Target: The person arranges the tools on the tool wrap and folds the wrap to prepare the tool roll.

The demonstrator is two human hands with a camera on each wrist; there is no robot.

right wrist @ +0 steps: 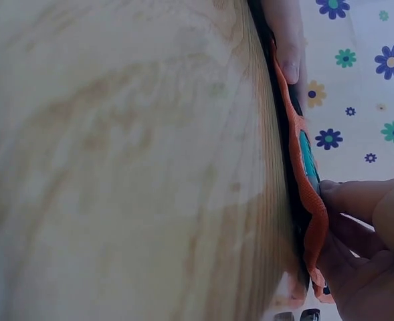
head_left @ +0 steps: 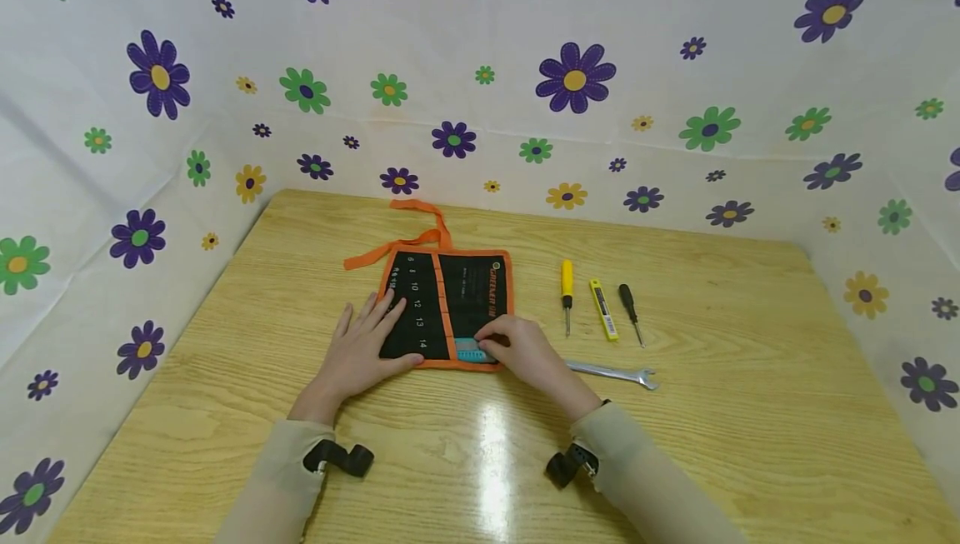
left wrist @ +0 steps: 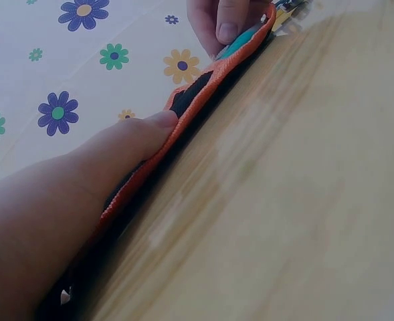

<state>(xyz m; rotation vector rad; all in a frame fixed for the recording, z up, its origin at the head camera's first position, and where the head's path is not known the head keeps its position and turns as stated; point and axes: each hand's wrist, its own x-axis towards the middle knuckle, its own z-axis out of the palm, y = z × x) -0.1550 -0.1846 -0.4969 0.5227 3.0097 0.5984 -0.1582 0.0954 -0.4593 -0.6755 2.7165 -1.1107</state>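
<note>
The teal tool (head_left: pixel 472 356) lies at the 5 o'clock corner of the black pouch (head_left: pixel 474 298), long axis roughly 9-to-3, its 9 o'clock end meeting the orange band (head_left: pixel 444 302). The right hand (head_left: pixel 528 354) pinches its 3 o'clock end; the left hand (head_left: pixel 362 350) spreads its fingers over the pouch's 8 o'clock side. Tabletop (head_left: pixel 420 444) stretches towards 6 o'clock; a wrench (head_left: pixel 611 372) crowds 4 o'clock.
</note>
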